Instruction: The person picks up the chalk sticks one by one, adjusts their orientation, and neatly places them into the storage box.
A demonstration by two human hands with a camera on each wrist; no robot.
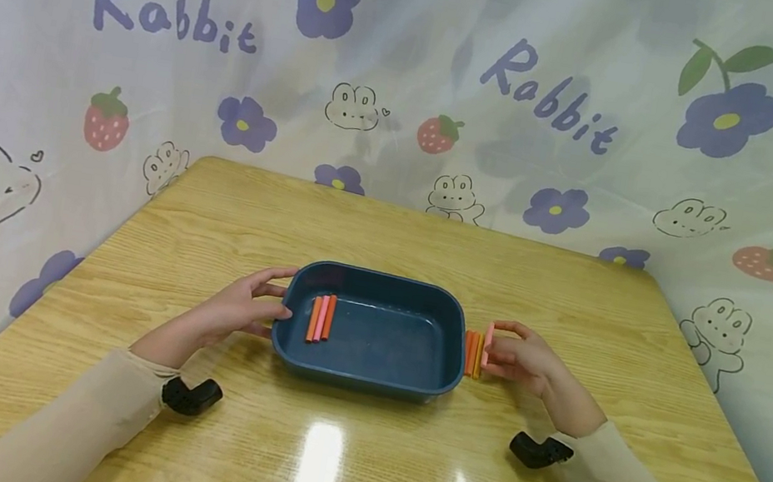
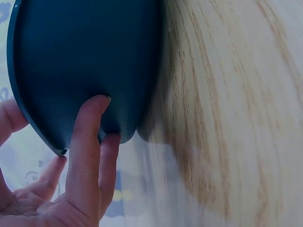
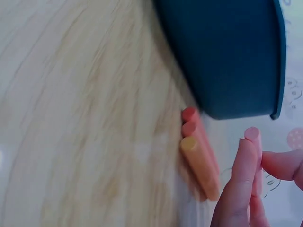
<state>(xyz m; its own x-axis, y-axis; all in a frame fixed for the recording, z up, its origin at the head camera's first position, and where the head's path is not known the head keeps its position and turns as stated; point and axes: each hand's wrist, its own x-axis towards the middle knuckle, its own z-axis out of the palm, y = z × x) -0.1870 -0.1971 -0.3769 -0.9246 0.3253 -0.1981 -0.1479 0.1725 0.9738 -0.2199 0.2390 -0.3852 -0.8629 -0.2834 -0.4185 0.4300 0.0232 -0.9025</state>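
A dark blue rectangular basin (image 1: 372, 378) stands on the table. My left hand (image 1: 235, 310) holds its left end, the thumb at the rim and other fingers against the outer wall (image 2: 85, 52). Inside, toward the left, lie an orange, a pink and a red-orange chalk stick (image 1: 322, 319), side by side. My right hand (image 1: 526, 363) pinches a light pink chalk stick (image 3: 254, 137) between thumb and fingers, just outside the basin's right end. Beside that end, two reddish-orange chalk sticks (image 3: 190, 128) and a yellow-orange chalk stick (image 3: 196, 156) lie in a row on the table.
The wood-grain table (image 1: 187, 445) carries bright reflections in front of the basin. A white curtain (image 1: 416, 52) printed with rabbits, flowers and strawberries hangs behind and at both sides. A black device (image 1: 191, 395) sits at the left wrist, another black device (image 1: 539, 451) at the right.
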